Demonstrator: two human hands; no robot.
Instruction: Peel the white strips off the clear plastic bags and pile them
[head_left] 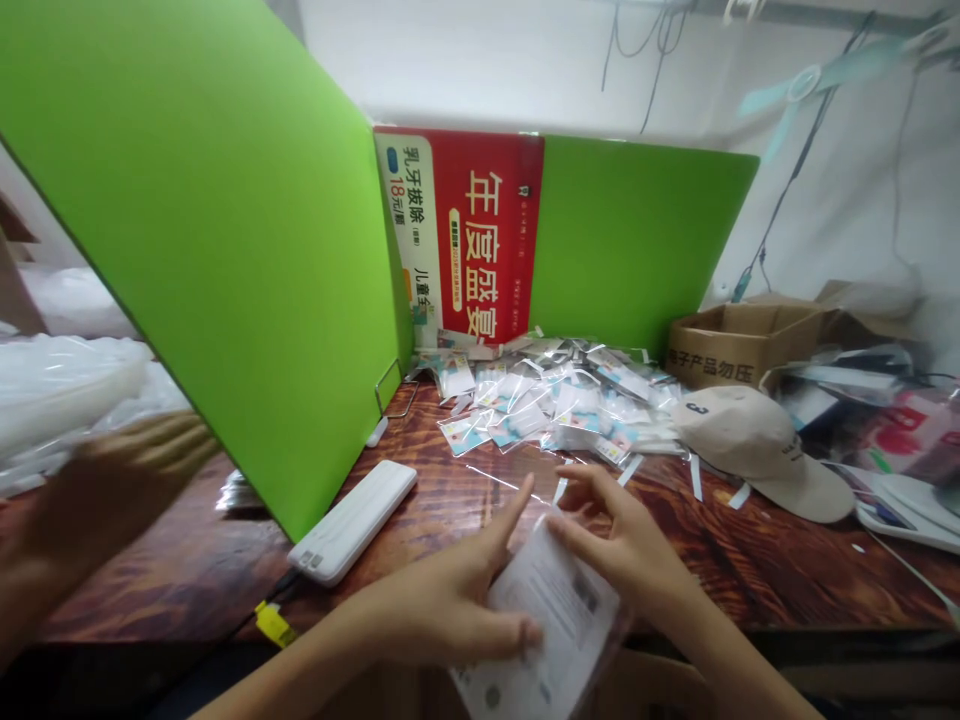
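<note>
Taking the white power bank [352,521] on the wooden desk [750,560] as landmark, and moving left to right.

Far left of the power bank, past the green divider [202,250]: a blurred hand of a nearby person [97,490], over clear plastic bags [60,385]; no telling its grip.

Just right of the power bank and nearer the desk's front edge: left hand [457,600], fingers half curled over the left edge of a stack of printed cards in a clear sleeve [547,620], thumb laid flat across its face, index finger stretched up and free. Holding it by a light clamp, not a fist.

Further right: right hand [622,545], loosely open, fingertips pinching at the sleeve's top right corner.

Likely handling: very light, thin, bendy rather than stiff, with slick film that slides against skin and against the cards inside. Best taken along the side edges, thumb on the face; a pinch at the open corner for the film alone. Easily creased if squeezed mid-sheet.

Behind and to the right of the power bank: a heap of small clear packets [555,405], a red poster [480,240], then a beige cap [757,445] and a cardboard box [739,340].
</note>
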